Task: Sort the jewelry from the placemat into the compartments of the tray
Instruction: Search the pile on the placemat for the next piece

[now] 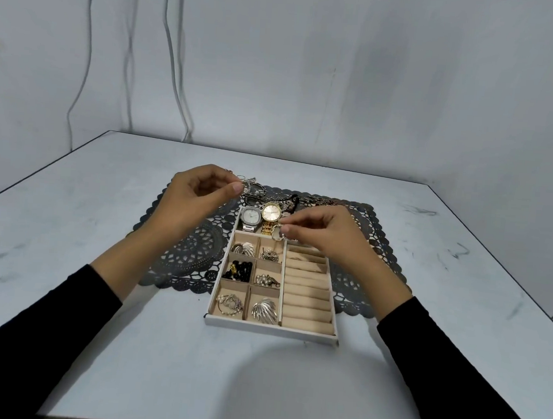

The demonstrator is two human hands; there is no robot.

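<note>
A white tray [270,330] with beige compartments lies on a dark lace placemat [195,252]. Its far compartment holds a silver watch [250,216] and a gold watch [271,213]. Small left compartments hold earrings, black beads [240,270] and silver shell pieces [264,311]. The ring rolls [306,297] on the right look bare. My left hand [196,199] hovers above the placemat's far left, pinching a silver chain [253,187]. My right hand [326,233] pinches a small ring [279,234] over the far end of the ring rolls. More chains [315,200] lie on the placemat behind the tray.
The placemat and tray sit mid-table on a pale grey table [96,294]. A wall stands just behind the far table edge, with cables [173,69] hanging at the left. The table's left and right edges are in view.
</note>
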